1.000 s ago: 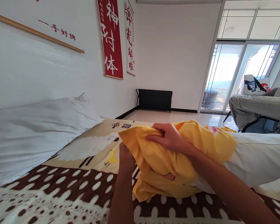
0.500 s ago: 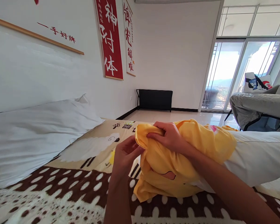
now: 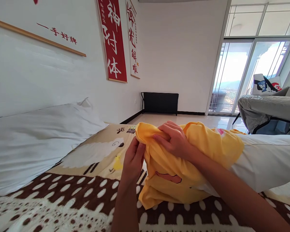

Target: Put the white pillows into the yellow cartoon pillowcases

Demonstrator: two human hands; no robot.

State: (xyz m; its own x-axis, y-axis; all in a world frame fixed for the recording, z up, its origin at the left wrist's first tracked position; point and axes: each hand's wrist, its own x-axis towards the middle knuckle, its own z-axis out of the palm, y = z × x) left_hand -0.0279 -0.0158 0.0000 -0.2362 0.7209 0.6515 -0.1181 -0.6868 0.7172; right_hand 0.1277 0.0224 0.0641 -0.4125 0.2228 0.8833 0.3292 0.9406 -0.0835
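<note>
A yellow pillowcase with a printed pinkish patch is bunched over one end of a white pillow lying on the bed. My left hand pinches the pillowcase's edge at its left end, thumb against fingers. On top of the cloth, my right hand grips a fold, with thumb and fingers closed round it. A lower corner of the pillowcase hangs loose onto the blanket. The pillow's end inside the cloth is hidden.
A second white pillow lies at the left by the wall. Beneath is a patterned brown and cream blanket. Beyond the bed are a black folded frame on the floor and a covered table at the right.
My left hand has shifted slightly up and right and its fingers have closed tighter on the edge. The pillowcase's upper left corner is raised a little. My right hand has barely moved.
</note>
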